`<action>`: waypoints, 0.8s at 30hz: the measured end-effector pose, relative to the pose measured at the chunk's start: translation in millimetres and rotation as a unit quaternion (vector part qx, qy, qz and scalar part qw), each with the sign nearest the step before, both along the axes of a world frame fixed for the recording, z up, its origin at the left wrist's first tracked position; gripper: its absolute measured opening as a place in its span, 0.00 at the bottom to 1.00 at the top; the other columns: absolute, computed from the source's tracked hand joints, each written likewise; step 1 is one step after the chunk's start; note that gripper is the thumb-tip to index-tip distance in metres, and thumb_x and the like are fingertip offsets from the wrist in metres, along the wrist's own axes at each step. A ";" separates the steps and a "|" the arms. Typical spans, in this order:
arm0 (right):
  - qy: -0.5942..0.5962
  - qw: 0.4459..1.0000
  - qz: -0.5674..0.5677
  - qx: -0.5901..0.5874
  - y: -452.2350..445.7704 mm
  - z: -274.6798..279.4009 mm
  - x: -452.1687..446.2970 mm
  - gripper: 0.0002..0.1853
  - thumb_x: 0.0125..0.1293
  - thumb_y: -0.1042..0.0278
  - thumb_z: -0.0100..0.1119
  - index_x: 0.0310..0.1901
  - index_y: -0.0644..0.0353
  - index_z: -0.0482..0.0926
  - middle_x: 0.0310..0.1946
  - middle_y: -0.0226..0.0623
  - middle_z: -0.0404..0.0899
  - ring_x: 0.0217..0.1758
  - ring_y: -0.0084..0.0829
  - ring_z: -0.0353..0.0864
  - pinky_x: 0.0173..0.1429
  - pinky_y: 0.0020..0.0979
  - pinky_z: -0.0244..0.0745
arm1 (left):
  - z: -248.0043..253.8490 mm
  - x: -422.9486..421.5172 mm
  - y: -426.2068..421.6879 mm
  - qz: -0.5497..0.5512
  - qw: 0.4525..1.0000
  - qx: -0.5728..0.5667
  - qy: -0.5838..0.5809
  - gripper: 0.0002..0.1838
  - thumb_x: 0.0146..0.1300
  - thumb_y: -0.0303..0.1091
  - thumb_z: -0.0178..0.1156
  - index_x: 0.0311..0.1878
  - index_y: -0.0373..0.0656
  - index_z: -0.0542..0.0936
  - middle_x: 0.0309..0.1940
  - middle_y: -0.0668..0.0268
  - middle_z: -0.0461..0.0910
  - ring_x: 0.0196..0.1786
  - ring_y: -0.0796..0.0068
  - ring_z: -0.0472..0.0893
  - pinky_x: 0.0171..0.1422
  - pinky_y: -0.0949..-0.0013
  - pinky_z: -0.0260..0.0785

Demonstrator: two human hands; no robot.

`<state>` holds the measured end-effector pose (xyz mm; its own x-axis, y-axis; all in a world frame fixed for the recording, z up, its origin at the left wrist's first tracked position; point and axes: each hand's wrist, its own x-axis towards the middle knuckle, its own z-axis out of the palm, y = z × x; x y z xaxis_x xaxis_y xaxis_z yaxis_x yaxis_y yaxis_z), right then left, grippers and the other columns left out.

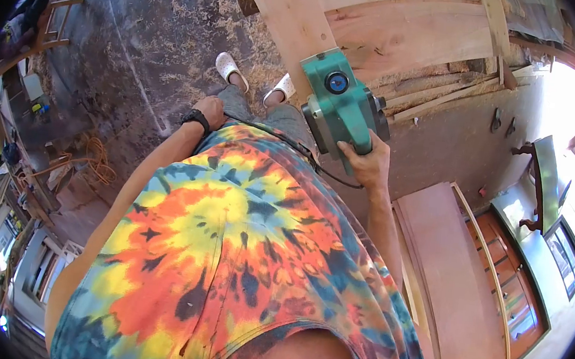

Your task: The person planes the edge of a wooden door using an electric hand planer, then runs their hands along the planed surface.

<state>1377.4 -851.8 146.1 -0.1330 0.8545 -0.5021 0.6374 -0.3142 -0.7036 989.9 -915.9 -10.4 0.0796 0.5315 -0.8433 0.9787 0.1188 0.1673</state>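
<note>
My right hand [370, 161] is wrapped round the rear handle of a green electric planer [350, 106]. The planer's front end lies at the near end of a long pale wooden board [286, 17]. At my waist my left hand [211, 110], with a black watch on the wrist, is closed on the planer's black power cord [271, 131]. From there the cord runs across the front of my tie-dye shirt and loops up towards the planer. The left fingertips are partly hidden.
Wood shavings [247, 27] litter the dark floor round my white clogs [231, 69]. Wide planks [405, 35] and loose strips lie ahead to the right. A panel [454, 285] stands beside me at right. An orange cord [99, 161] is coiled at left. Another person [37, 10] is at far left.
</note>
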 end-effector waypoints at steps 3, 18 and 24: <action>-0.002 1.000 0.007 0.004 -26.8 26.4 24.3 0.14 0.55 0.67 0.77 0.40 0.64 0.84 0.27 0.43 0.84 0.29 0.28 0.82 0.38 0.33 0.77 | 20.7 31.3 -33.3 0.015 1.000 0.003 0.015 0.24 0.60 0.50 0.67 0.46 0.35 0.86 0.52 0.47 0.84 0.57 0.52 0.83 0.63 0.56 0.76; -0.024 0.997 0.079 0.014 213.4 -73.3 -192.9 0.15 0.54 0.65 0.77 0.38 0.64 0.83 0.27 0.50 0.83 0.30 0.44 0.86 0.37 0.39 0.77 | -98.1 -152.4 114.9 0.063 0.996 0.064 -0.011 0.25 0.64 0.54 0.64 0.37 0.34 0.87 0.44 0.46 0.84 0.52 0.49 0.83 0.58 0.54 0.76; -0.014 0.998 0.052 0.025 226.9 -75.9 -213.7 0.15 0.54 0.64 0.76 0.38 0.64 0.83 0.27 0.51 0.83 0.33 0.46 0.87 0.38 0.40 0.77 | -83.0 -167.7 122.5 0.100 0.987 0.121 -0.026 0.25 0.66 0.52 0.63 0.30 0.35 0.85 0.40 0.46 0.83 0.47 0.46 0.82 0.54 0.50 0.74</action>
